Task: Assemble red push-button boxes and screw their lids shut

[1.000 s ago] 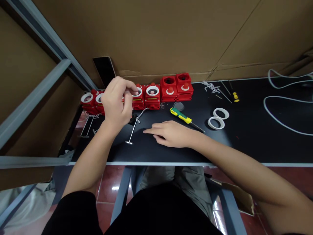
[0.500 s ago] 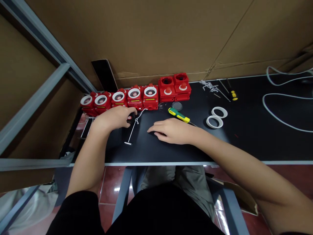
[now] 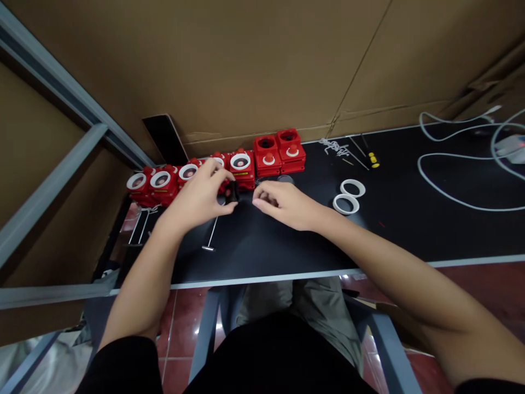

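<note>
My left hand [image 3: 200, 194] grips a small black round part [image 3: 232, 191] between thumb and fingers, a little above the table. Facing it, a short gap away, my right hand [image 3: 283, 202] has its fingers curled in and thumb pressed close; what they hold, if anything, is hidden. Beyond my hands stands a row of red housings with white rings [image 3: 241, 162], several of them partly covered by my left hand. Two red housings without white rings on top [image 3: 267, 156] adjoin the row. A thin metal T-shaped rod [image 3: 211, 234] lies below my left hand.
Two white rings [image 3: 346, 204] lie to the right of my right hand. Farther back are white cord pieces [image 3: 334, 146] and a yellow-and-black screwdriver [image 3: 373, 160]. A white cable [image 3: 451, 202] loops at the right. A black panel [image 3: 164, 137] leans against the cardboard wall.
My left hand has lifted the black part and brought it rightward. My right hand has risen off the table and curled its fingers. The green-yellow screwdriver no longer shows. The view has shifted slightly.
</note>
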Action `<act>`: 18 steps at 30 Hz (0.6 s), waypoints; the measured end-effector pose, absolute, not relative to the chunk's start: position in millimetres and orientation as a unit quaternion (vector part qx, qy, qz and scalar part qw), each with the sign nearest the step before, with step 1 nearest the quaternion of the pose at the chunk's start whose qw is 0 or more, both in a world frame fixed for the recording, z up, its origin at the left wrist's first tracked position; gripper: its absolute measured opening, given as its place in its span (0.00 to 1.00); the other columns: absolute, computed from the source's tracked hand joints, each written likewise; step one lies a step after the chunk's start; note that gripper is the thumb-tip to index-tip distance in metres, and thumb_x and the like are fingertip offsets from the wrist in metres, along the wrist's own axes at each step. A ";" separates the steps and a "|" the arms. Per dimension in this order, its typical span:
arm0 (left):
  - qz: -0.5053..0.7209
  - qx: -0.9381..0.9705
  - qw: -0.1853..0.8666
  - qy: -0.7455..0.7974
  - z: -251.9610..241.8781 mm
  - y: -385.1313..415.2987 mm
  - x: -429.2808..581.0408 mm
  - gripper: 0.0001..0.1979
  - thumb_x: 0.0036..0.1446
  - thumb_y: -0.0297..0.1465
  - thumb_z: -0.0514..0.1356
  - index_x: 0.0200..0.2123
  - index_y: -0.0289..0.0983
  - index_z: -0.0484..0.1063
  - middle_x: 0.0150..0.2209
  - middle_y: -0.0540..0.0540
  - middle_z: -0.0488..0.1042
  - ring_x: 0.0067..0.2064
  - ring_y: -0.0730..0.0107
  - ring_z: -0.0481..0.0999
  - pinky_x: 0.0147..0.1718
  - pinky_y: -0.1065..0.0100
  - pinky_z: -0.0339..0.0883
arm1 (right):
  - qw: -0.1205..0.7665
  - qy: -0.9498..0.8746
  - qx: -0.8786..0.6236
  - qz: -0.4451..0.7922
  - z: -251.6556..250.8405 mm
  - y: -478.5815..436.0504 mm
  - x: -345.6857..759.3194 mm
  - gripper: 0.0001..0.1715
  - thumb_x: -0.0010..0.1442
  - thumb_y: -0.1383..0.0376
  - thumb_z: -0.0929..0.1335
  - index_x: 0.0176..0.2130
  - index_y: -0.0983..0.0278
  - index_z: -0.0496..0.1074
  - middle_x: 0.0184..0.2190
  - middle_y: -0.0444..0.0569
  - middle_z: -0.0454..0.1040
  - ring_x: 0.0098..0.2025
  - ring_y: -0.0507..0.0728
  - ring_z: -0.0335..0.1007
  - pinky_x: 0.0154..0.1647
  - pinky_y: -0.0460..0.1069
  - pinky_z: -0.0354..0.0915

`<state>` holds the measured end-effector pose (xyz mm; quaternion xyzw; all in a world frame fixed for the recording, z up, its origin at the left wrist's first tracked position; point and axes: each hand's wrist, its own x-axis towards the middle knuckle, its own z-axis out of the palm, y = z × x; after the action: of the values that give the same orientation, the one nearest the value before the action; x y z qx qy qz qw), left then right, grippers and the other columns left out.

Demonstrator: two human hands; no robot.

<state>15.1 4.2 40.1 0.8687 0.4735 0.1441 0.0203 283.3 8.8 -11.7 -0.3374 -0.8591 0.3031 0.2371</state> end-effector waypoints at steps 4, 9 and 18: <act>0.180 0.902 0.034 0.390 14.8 -4.6 42.8 0.20 0.63 0.30 0.72 0.56 0.38 0.74 0.55 0.38 0.81 0.58 0.47 0.80 0.59 0.49 0.78 | 0.294 -0.750 -0.377 0.457 -13.6 8.3 277.7 0.30 0.71 0.47 0.70 0.60 0.64 0.67 0.47 0.50 0.80 0.32 0.49 0.74 0.30 0.46 0.67; 0.233 0.906 0.041 0.351 -2.2 -12.3 55.4 0.27 0.71 0.37 0.72 0.66 0.37 0.67 0.62 0.32 0.79 0.63 0.44 0.80 0.65 0.45 0.76 | 0.271 -0.742 -0.418 0.448 -1.3 22.3 294.9 0.20 0.62 0.58 0.73 0.51 0.65 0.75 0.35 0.45 0.80 0.32 0.51 0.75 0.33 0.45 0.69; 0.051 0.904 0.011 0.425 1.2 -10.8 53.0 0.08 0.75 0.32 0.63 0.53 0.37 0.78 0.53 0.39 0.82 0.57 0.50 0.82 0.58 0.53 0.80 | 0.206 -0.756 -0.612 0.110 2.9 69.8 365.2 0.10 0.64 0.66 0.68 0.32 0.65 0.78 0.39 0.59 0.81 0.42 0.64 0.76 0.51 0.60 0.71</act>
<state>53.0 -10.8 1.2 0.9037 0.4249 0.0513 0.0107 365.2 69.8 2.9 -0.6116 -0.7561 0.1098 0.2056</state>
